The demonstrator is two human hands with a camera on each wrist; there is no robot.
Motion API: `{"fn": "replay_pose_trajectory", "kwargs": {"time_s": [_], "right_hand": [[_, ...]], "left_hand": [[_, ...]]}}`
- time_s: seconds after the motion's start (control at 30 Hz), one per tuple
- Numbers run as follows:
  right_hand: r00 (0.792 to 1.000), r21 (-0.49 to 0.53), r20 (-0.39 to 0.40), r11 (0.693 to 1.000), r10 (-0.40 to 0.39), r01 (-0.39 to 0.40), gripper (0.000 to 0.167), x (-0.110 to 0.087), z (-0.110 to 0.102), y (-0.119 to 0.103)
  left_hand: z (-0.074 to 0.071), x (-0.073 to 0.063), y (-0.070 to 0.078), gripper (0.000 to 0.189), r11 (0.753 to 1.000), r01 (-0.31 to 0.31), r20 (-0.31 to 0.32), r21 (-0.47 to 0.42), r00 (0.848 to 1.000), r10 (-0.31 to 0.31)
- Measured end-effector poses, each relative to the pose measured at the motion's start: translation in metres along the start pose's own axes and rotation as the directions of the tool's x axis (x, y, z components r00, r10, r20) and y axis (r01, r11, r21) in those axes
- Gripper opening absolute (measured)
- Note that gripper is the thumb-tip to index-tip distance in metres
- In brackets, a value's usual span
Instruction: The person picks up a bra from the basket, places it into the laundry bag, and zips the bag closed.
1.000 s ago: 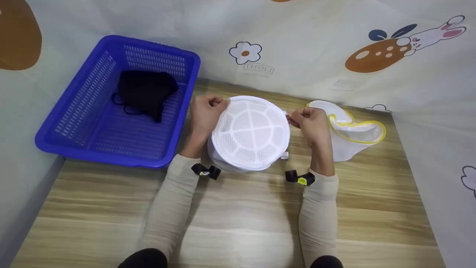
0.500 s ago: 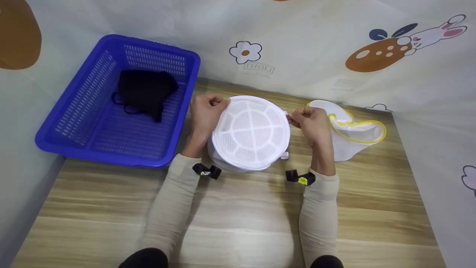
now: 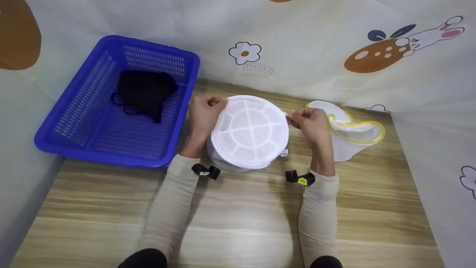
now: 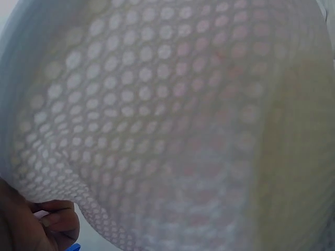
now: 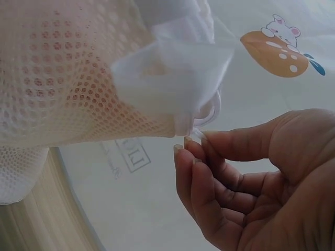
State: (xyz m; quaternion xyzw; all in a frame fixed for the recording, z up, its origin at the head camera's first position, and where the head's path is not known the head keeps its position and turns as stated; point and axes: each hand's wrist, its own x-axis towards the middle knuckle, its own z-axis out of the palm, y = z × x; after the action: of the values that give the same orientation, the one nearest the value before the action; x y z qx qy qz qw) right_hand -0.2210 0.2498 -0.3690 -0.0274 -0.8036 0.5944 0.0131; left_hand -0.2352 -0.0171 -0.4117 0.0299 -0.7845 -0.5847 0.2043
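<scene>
Head view: the round mesh bag (image 3: 250,132) sits between my hands — left hand (image 3: 204,113) pinching its rim, right hand (image 3: 311,123) at its right edge. Left wrist: mostly mesh. Right wrist: I'm pinching a small pale tab (image 5: 197,135) — bag's left of that grip.

On the table (image 3: 238,230), a laundry bag (image 3: 250,132) stands right of a basket (image 3: 108,158) containing cloth (image 3: 145,91) and left of a pouch (image 3: 347,149).

The white mesh bag (image 3: 250,132) has shifted very slightly forward
</scene>
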Motion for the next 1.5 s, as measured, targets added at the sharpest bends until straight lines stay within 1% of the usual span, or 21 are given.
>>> {"fn": "replay_pose_trajectory", "kwargs": {"time_s": [0.2, 0.43, 0.7, 0.9, 1.13, 1.5], "right_hand": [[1.0, 0.008, 0.005, 1.0, 0.001, -0.001, 0.015, 0.0003, -0.0007, 0.0], [1.0, 0.016, 0.008, 1.0, 0.005, -0.005, 0.013, -0.0007, -0.0004, -0.0005], [1.0, 0.002, 0.011, 1.0, 0.006, -0.006, 0.014, -0.0006, -0.0009, -0.0008], [1.0, -0.021, 0.011, 1.0, 0.008, -0.008, 0.015, -0.0008, -0.0017, -0.0001], [1.0, -0.014, 0.023, 1.0, 0.009, -0.009, 0.014, -0.0005, -0.0008, -0.0002], [0.999, -0.007, 0.029, 1.0, 0.022, -0.022, 0.014, -0.0016, -0.001, -0.0021]], "left_hand": [[0.0008, 0.0, 0.0012, 0.013, 1.0, 0.005, 0.001, -0.007, 1.0, -0.005], [0.0014, 0.0001, 0.0, 0.014, 1.0, -0.005, -0.021, 0.001, 1.0, 0.005], [0.0008, 0.0002, 0.0001, 0.013, 1.0, 0.026, -0.034, 0.01, 0.999, -0.026], [0.0009, 0.0002, 0.0002, 0.013, 1.0, -0.001, -0.051, 0.014, 0.999, 0.002], [-0.0003, -0.0003, -0.0005, 0.012, 0.999, 0.023, -0.07, 0.035, 0.997, -0.021], [0.0008, -0.0013, -0.0007, 0.012, 0.999, 0.006, -0.09, 0.048, 0.996, -0.002]]}}
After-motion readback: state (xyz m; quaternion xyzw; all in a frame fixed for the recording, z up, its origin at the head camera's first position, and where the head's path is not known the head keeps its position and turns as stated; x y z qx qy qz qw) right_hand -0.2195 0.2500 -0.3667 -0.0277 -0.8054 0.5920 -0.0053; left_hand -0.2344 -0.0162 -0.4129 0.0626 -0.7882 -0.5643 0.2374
